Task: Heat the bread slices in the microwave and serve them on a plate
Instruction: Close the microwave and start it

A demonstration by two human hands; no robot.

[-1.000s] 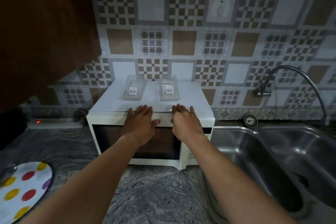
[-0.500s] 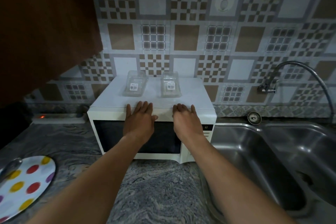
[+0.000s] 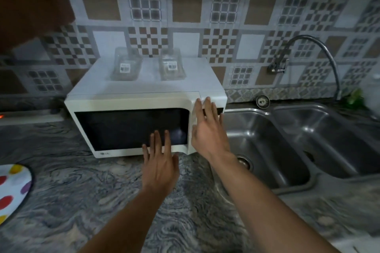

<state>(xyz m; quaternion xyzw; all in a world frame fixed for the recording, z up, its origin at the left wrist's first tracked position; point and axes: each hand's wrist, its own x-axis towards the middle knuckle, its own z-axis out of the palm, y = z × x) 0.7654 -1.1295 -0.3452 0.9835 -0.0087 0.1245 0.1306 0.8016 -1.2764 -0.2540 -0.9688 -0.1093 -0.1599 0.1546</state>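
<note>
- The microwave [image 3: 131, 127] stood mid-frame on the worktop [image 3: 82, 201], its door shut and its window dark. Judged from that, no heating had begun.
- The left hand [image 3: 159, 168] was held with straight, spread fingers before the lower edge of the door. Its grip was open and held nothing. Whether the fingertips touched the glass could not be told.
- The right hand [image 3: 207, 129] reached with straight fingers to the strip at the door's right edge, near the microwave's upper right corner. Its grip was likewise open, closed on nothing.
- The bread slices showed nowhere in the frame.
- On the microwave's top sat the left container [image 3: 126, 64] and the right container [image 3: 172, 64], both clear and barcoded. Their contents were too blurred to make out.
- The plate [image 3: 14, 183], white with coloured spots, lay at the lower left edge. The frame cut it off, and the part shown was bare.
- Opening the door seemed the step in hand, so loading, heating and serving all appeared left to do.
- The oven's inside was hidden behind the dark window, and the right hand covered much of the control strip.
</note>
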